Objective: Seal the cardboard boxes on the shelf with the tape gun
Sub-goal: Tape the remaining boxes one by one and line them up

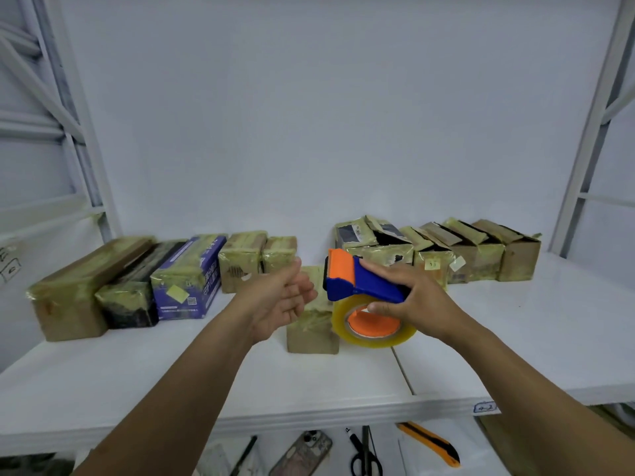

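**One tape gun [357, 286] gripped above a white shelf [171, 372]**

Several taped boxes [127, 283] line the shelf's back at far left. The left hand [281, 300] hovers with its palm turned inward and its fingers loosely curled, holding nothing. Just behind it, a small taped box [311, 338] stands alone. The right hand [412, 300] has its fingers wrapped round the blue-and-orange tape gun, whose roll is by that box's right edge. Boxes with raised flaps [481, 255] stand at back right.
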